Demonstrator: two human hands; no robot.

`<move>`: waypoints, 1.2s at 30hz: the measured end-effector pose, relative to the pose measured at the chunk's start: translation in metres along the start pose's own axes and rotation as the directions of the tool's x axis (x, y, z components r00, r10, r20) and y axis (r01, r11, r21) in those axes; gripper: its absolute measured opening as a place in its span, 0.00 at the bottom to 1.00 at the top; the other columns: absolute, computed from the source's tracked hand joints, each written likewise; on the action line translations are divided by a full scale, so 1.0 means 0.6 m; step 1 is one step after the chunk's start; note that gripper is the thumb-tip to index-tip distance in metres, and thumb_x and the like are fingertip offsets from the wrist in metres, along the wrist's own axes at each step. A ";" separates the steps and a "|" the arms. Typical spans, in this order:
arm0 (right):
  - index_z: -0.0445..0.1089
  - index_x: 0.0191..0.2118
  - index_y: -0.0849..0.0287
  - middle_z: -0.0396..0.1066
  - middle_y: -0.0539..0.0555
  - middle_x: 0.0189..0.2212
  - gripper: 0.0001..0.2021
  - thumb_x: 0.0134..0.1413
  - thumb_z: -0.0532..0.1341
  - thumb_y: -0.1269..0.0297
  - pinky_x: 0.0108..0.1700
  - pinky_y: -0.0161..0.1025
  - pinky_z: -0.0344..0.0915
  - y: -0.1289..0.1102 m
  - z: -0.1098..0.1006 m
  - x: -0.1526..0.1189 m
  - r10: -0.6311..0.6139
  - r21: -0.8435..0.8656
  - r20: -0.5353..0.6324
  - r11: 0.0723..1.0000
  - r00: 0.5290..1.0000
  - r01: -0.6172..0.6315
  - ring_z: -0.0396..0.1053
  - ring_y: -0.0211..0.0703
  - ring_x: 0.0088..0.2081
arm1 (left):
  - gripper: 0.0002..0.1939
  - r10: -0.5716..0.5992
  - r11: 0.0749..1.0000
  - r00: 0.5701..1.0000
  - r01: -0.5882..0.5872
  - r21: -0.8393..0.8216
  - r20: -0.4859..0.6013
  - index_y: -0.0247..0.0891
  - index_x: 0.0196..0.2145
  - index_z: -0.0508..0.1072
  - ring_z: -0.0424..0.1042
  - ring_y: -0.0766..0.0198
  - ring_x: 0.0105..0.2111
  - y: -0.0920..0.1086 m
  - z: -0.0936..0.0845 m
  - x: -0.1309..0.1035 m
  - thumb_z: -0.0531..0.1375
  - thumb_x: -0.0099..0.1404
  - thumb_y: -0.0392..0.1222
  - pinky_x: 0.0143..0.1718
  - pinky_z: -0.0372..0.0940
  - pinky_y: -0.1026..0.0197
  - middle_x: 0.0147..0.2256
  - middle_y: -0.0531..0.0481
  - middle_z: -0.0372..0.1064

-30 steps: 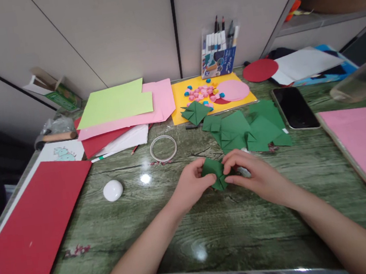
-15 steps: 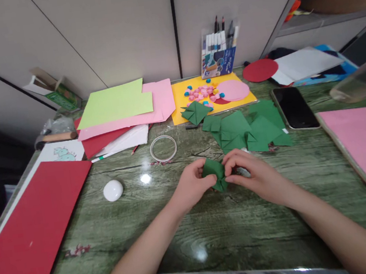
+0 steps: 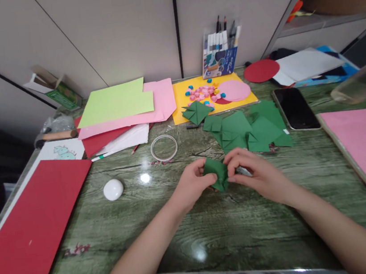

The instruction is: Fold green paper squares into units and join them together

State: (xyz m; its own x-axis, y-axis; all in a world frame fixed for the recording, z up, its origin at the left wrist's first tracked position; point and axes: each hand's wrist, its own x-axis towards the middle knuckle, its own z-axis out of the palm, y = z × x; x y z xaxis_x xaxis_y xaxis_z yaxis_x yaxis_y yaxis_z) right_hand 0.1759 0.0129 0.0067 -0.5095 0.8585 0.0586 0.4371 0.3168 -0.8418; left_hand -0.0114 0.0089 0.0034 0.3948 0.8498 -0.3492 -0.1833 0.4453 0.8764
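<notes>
Hands, fingers curled and nearly closed, pinch green paper from both sides.

A faint "24" on the blue marker box, the green carton's white lettering illegible

One smartphone, one pink paper disc, one lime-green sheet and one marker pack; the green papers overlap, uncountable.
</notes>
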 end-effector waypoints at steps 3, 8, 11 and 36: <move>0.66 0.28 0.55 0.63 0.53 0.38 0.04 0.53 0.58 0.66 0.46 0.41 0.61 0.000 -0.001 -0.001 -0.001 0.041 0.005 0.999 1.000 0.001 0.64 0.43 0.43 | 0.05 -0.009 1.000 1.000 0.009 -0.025 0.020 0.33 0.27 0.67 0.62 0.71 0.22 -0.001 -0.001 -0.001 0.59 0.49 0.33 0.23 0.57 0.68 0.22 0.55 0.63; 0.67 0.26 0.56 0.63 0.54 0.37 0.06 0.53 0.59 0.64 0.45 0.42 0.62 0.001 -0.003 -0.003 -0.008 0.101 0.006 0.995 1.000 0.007 0.65 0.43 0.42 | 0.06 -0.039 0.996 0.997 0.044 -0.072 0.064 0.33 0.27 0.67 0.63 0.71 0.21 0.002 -0.001 -0.003 0.59 0.48 0.33 0.23 0.58 0.67 0.22 0.55 0.63; 0.67 0.26 0.56 0.63 0.54 0.37 0.06 0.52 0.60 0.63 0.43 0.42 0.63 0.003 -0.004 -0.003 -0.011 0.124 0.002 0.992 1.000 0.011 0.65 0.44 0.41 | 0.06 -0.027 0.993 0.995 0.037 -0.114 0.092 0.33 0.27 0.67 0.63 0.71 0.20 0.001 -0.001 -0.004 0.60 0.48 0.33 0.23 0.59 0.67 0.21 0.55 0.63; 0.74 0.26 0.53 0.62 0.54 0.39 0.05 0.49 0.62 0.62 0.46 0.44 0.63 0.012 -0.007 -0.004 -0.038 0.201 -0.001 0.979 0.999 0.038 0.65 0.43 0.41 | 0.09 -0.072 0.978 0.988 0.097 -0.185 0.138 0.33 0.29 0.68 0.63 0.71 0.20 0.001 0.000 -0.005 0.61 0.48 0.34 0.21 0.60 0.68 0.22 0.53 0.65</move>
State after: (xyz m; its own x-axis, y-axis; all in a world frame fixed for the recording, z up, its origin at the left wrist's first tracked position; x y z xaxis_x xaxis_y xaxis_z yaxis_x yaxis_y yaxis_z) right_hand 0.1836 0.0149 0.0028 -0.5252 0.8461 0.0912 0.2594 0.2612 -0.9298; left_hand -0.0130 0.0067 0.0052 0.5273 0.7687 -0.3621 -0.3080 0.5701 0.7617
